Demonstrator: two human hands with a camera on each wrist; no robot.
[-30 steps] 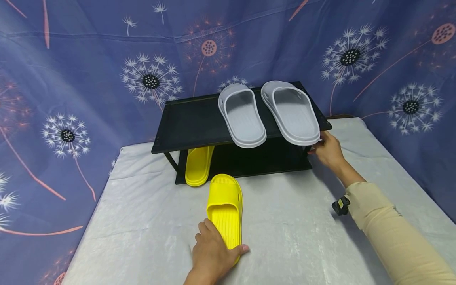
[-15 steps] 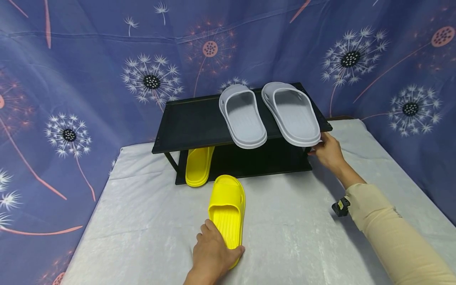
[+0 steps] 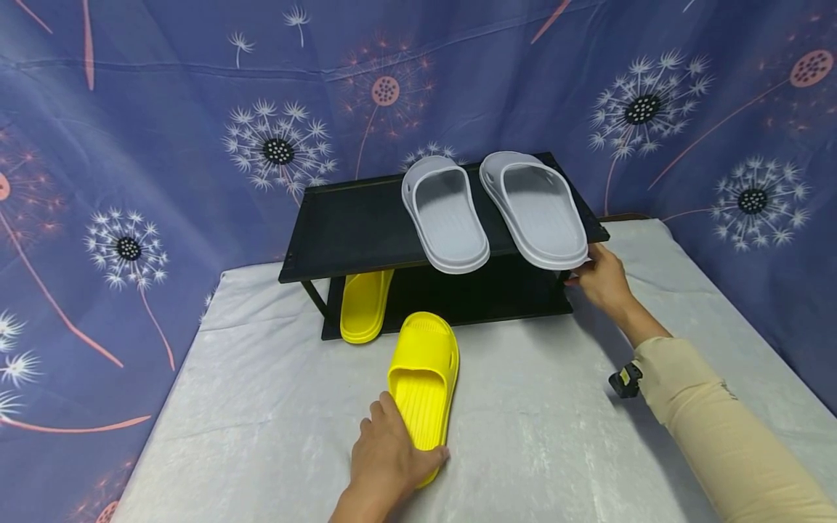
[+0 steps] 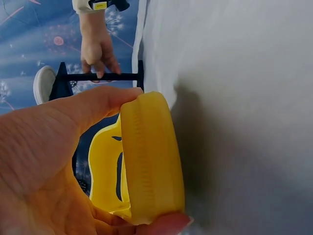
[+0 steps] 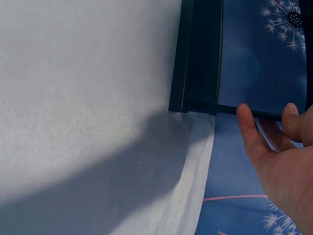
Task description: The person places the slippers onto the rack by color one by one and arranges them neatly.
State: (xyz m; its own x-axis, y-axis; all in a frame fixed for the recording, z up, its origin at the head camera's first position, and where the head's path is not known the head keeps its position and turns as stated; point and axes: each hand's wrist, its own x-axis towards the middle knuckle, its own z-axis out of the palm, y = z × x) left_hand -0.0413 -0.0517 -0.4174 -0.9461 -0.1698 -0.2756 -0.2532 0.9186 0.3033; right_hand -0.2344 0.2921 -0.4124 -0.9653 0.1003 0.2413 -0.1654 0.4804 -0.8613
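In the head view my left hand (image 3: 386, 454) grips a yellow slide sandal (image 3: 425, 356) by its heel, toe pointing at the rack. The left wrist view shows thumb and fingers on opposite sides of the sandal's heel (image 4: 152, 161), which is a little above the cloth. A second yellow slide (image 3: 362, 309) sits on the lower shelf at the left, its toe part hidden by the top shelf. My right hand (image 3: 601, 280) holds the right-hand upright of the black shoe rack (image 3: 353, 225). In the right wrist view, fingertips (image 5: 244, 111) lie on that thin post.
Two grey clogs (image 3: 451, 218) rest side by side on the right part of the top shelf, heels jutting over the front edge. White cloth (image 3: 523, 421) covers the table. A blue dandelion-patterned curtain (image 3: 458, 65) hangs behind the rack and at both sides.
The yellow slide in my left hand has shifted slightly right and towards the rack. My right hand stays at the rack's right side; the grey clogs have not moved.
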